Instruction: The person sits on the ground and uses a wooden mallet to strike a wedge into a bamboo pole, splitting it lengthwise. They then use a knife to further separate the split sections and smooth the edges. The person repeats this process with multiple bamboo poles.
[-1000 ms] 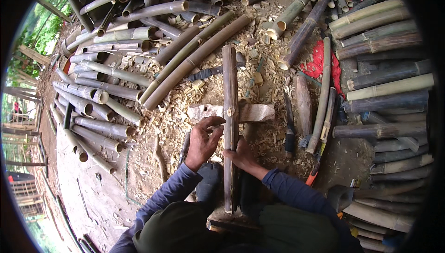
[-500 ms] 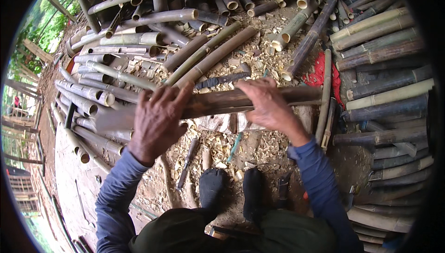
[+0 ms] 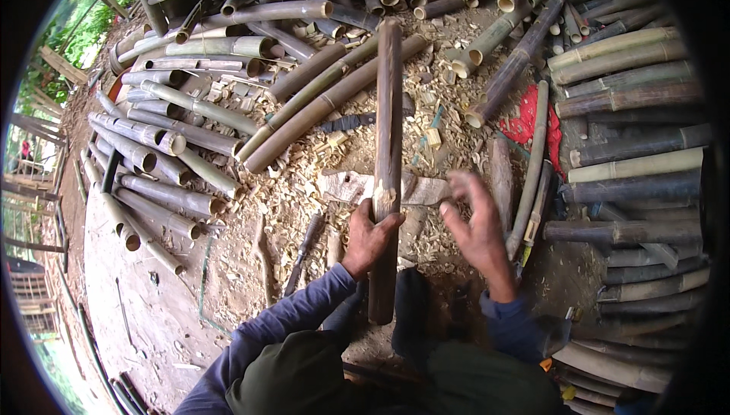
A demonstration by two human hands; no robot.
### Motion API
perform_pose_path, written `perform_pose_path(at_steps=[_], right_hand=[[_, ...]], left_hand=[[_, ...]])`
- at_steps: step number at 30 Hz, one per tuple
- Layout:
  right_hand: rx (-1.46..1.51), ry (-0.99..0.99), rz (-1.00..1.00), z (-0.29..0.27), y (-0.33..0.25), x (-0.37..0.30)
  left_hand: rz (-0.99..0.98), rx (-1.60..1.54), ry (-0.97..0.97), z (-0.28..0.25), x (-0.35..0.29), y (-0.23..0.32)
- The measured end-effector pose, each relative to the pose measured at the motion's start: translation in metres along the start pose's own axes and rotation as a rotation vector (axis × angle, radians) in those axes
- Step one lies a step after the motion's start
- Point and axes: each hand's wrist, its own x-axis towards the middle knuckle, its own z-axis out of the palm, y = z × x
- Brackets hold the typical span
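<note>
Left of the rough-hewn wooden block lie smooth, hollow bamboo tubes. The left hand is closed around a dark, straight bamboo length, which crosses over the block's middle. Near the block's right end, the right hand, half open, holds nothing. Farther right of it is a crumpled red sheet.

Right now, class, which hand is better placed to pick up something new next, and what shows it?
Probably the right hand: it is open and holds nothing. The left hand grips the bamboo pole, so it would likely have to let go first.
</note>
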Motion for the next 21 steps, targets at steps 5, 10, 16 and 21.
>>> perform_pose_path(at_steps=[5,10,16,21], right_hand=[[0.224,-0.147,0.194,0.049,0.026,-0.072],[0.297,-0.263,0.267,0.071,0.042,-0.106],[0.158,-0.226,0.289,0.075,0.071,-0.110],[0.104,-0.401,0.315,0.065,0.057,-0.096]], left_hand=[[0.073,-0.080,0.053,0.015,-0.029,-0.097],[-0.085,0.437,-0.083,0.010,-0.026,-0.082],[-0.103,0.777,-0.268,-0.007,-0.003,-0.060],[-0.031,0.733,-0.204,-0.010,0.000,-0.065]])
